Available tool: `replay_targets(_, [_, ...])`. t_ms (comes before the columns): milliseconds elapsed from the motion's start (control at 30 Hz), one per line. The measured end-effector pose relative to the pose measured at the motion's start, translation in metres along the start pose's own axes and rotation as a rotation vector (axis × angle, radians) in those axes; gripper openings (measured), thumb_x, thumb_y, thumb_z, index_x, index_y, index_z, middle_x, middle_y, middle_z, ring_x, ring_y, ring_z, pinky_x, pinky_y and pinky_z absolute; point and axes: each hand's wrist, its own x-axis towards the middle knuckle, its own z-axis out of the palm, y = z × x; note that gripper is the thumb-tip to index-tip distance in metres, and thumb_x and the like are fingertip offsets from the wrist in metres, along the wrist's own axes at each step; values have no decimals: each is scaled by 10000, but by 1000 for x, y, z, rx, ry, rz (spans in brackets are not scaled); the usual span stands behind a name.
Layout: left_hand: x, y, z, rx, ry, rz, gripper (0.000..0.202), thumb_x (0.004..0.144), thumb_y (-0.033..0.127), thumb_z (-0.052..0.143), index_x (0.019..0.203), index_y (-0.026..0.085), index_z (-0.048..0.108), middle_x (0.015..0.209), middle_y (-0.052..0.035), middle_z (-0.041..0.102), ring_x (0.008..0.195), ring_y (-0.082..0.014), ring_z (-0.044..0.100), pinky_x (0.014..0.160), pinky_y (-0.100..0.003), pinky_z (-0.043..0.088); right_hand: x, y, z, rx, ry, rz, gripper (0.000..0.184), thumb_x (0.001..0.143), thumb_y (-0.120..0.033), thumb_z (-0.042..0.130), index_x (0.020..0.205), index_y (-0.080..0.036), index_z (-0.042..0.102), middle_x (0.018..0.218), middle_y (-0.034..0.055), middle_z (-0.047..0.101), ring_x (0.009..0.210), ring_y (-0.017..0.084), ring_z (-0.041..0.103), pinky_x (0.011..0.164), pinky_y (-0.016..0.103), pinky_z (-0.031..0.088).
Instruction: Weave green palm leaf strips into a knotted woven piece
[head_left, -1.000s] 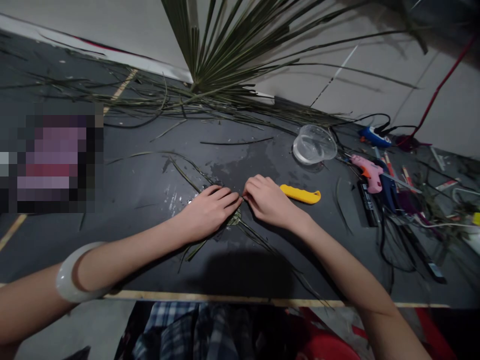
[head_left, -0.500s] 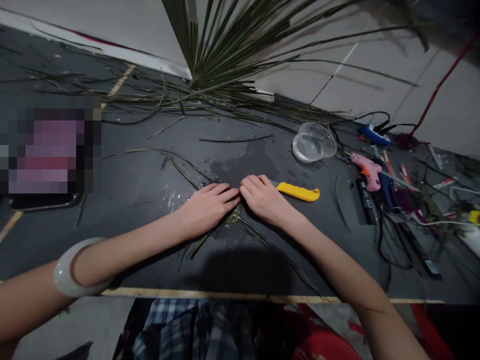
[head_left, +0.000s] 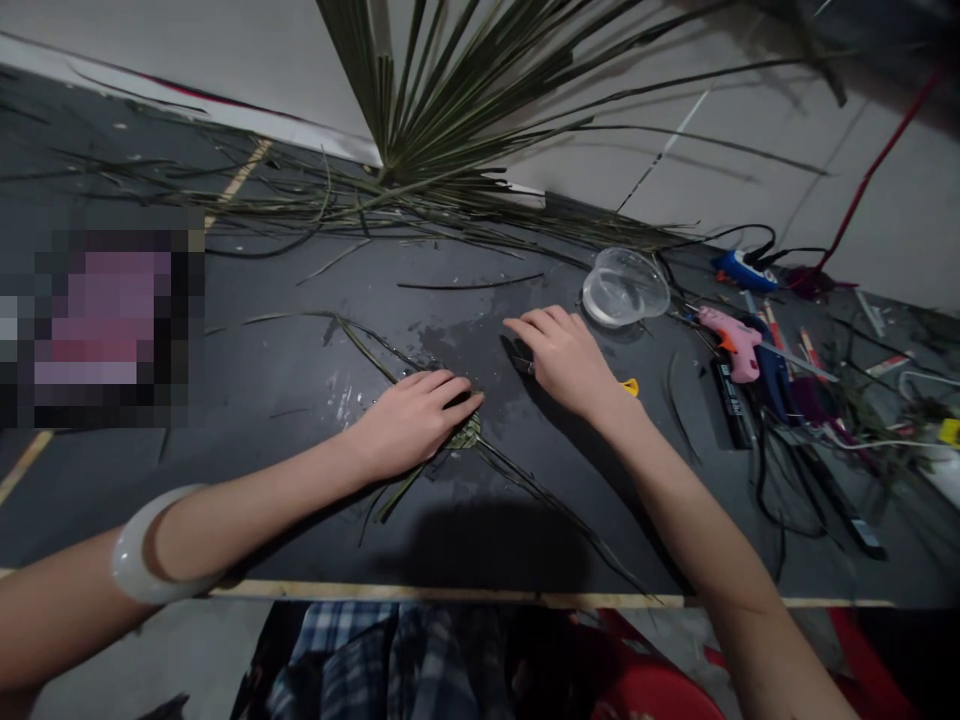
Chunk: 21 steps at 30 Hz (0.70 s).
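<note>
My left hand (head_left: 424,415) lies over a small woven green palm-leaf piece (head_left: 466,432), its thumb and fingers pressing and holding it against the dark table. Loose leaf strips (head_left: 532,485) run out from the weave toward the near right and the upper left. To the right, my right hand (head_left: 562,355) is apart from the weave, fingers stretched forward, with nothing seen in them. Beneath that hand lies a yellow-handled utility knife (head_left: 630,387), mostly hidden. A grey bit, perhaps its blade, shows near the fingers. Whether the hand touches the knife I cannot tell.
A clear plastic bowl (head_left: 622,290) stands beyond my right hand. A pink glue gun (head_left: 731,340), a black marker (head_left: 731,405) and cables lie at right. Cut strips and a fan palm leaf (head_left: 420,130) line the wall. A blurred-out object (head_left: 109,320) is at left.
My right hand has left the woven piece and moved right and away from me, over the knife, its fingers straightening. My left hand stays on the weave.
</note>
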Motion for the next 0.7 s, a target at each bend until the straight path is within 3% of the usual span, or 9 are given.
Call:
replay_targets(100, [0, -1, 0, -5, 32, 9, 315, 910, 159, 474, 1206, 157, 579, 1133, -89, 616, 1034, -210, 567, 864, -312, 475, -8, 7, -11, 12, -81, 55, 340, 880, -82, 392, 1145, -142, 598, 1067, 131, 632, 1000, 256, 516, 766, 371, 403])
replay_targets(200, [0, -2, 0, 1, 55, 18, 302, 913, 171, 476, 1193, 144, 585, 1127, -87, 621, 1021, -206, 574, 861, -311, 476, -18, 19, -21, 56, -294, 184, 225, 858, -290, 554, 1014, -153, 639, 944, 104, 658, 874, 238, 576, 672, 325, 409])
replay_targets(300, [0, -1, 0, 23, 53, 28, 311, 911, 168, 473, 1202, 135, 580, 1144, -98, 615, 1050, -208, 564, 874, -307, 470, -25, 28, -25, 130, -463, 203, 196, 836, -308, 595, 947, -149, 623, 897, 89, 662, 795, 201, 601, 637, 284, 391])
replay_targets(367, [1, -1, 1, 33, 59, 46, 303, 910, 156, 469, 1186, 122, 590, 1146, -101, 617, 1064, -208, 556, 896, -302, 461, -27, 27, -27, 146, -471, 184, 154, 888, -258, 507, 901, -138, 602, 875, 98, 655, 774, 187, 601, 648, 275, 387])
replay_targets(467, [2, -1, 1, 28, 66, 82, 298, 911, 138, 457, 1171, 102, 598, 1144, -97, 624, 1045, -193, 559, 931, -282, 446, -28, 14, -32, 172, -378, 197, 246, 944, -230, 356, 920, -126, 578, 879, 119, 647, 773, 193, 603, 672, 289, 411])
replay_targets(567, [2, -1, 2, 18, 52, 103, 310, 908, 129, 456, 1187, 86, 585, 1146, -100, 626, 1023, -190, 567, 914, -273, 456, -33, -9, -36, 308, -300, 147, 299, 953, -227, 317, 1090, -114, 557, 1014, 143, 653, 898, 221, 622, 767, 326, 458])
replay_targets(700, [1, 1, 3, 19, 43, 88, 309, 922, 134, 440, 1196, 79, 574, 1105, -100, 642, 1003, -190, 574, 875, -270, 467, -47, -36, -32, 438, -314, 122, 435, 945, -191, 302, 1369, -136, 384, 1169, 159, 631, 998, 231, 635, 825, 377, 504])
